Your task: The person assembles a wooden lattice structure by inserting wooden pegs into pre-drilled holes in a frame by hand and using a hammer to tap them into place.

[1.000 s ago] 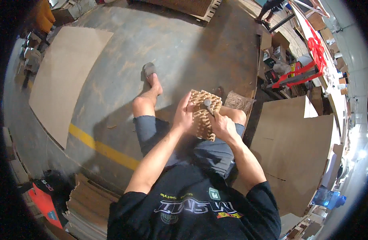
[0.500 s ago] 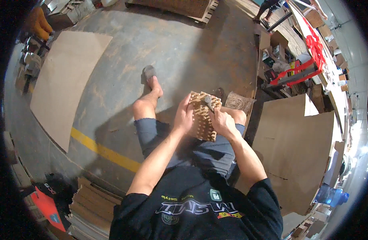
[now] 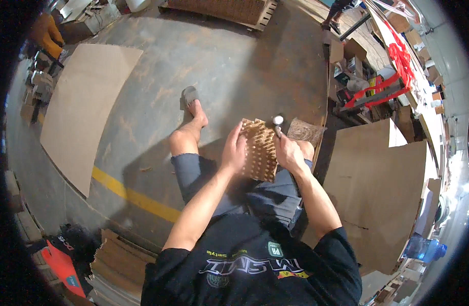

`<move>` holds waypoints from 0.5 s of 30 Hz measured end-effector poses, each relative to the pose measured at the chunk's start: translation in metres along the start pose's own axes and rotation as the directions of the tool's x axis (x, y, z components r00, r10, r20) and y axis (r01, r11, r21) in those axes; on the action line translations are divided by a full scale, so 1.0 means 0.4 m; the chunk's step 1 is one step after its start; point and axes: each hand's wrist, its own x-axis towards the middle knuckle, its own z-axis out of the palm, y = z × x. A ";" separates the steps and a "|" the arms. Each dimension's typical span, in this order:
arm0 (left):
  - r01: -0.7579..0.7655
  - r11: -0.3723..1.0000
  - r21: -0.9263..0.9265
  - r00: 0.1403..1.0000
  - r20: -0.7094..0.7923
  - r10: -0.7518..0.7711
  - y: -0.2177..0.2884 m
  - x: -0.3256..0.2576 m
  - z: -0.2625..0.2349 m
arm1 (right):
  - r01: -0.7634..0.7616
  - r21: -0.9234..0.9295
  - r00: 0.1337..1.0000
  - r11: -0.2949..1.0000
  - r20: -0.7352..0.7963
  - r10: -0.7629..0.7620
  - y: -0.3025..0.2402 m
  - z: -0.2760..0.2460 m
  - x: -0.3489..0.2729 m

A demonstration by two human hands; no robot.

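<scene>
A small wooden board studded with rows of short wooden pegs rests over my lap, tilted. My left hand is closed on its left edge, thumb along the near face. In my right hand is a small hammer, gripped by its handle. The hammer's bright round metal head sits just off the upper right edge of the board, apart from the pegs. Most of the handle is hidden within my fingers.
Beside my right knee lies a clear bag of brownish pieces. Large cardboard sheets lie left and right. A blue water bottle is at far right. Stacked cardboard stands at lower left; a cluttered bench stands upper right.
The hammer head has come off the pegs, moving right and slightly upward with my right hand. My left hand keeps its hold on the board, which has barely shifted.
</scene>
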 end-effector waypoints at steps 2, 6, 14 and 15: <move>-0.036 0.996 0.079 0.999 -0.020 0.038 -0.004 0.002 -0.008 | 0.062 -0.053 0.990 0.997 0.129 -0.055 -0.017 -0.036 0.010; -0.010 0.999 0.047 1.000 -0.021 0.011 -0.026 0.002 -0.005 | -0.026 0.042 0.999 0.999 0.030 0.025 -0.046 -0.041 0.000; 0.056 0.998 0.039 0.998 0.004 -0.056 -0.015 -0.004 -0.001 | 0.053 0.025 0.998 0.998 0.038 -0.054 -0.050 -0.026 0.023; 0.154 0.985 -0.074 0.987 0.050 -0.150 -0.024 0.001 0.001 | 0.025 0.051 1.000 0.998 0.014 -0.025 -0.034 -0.011 0.026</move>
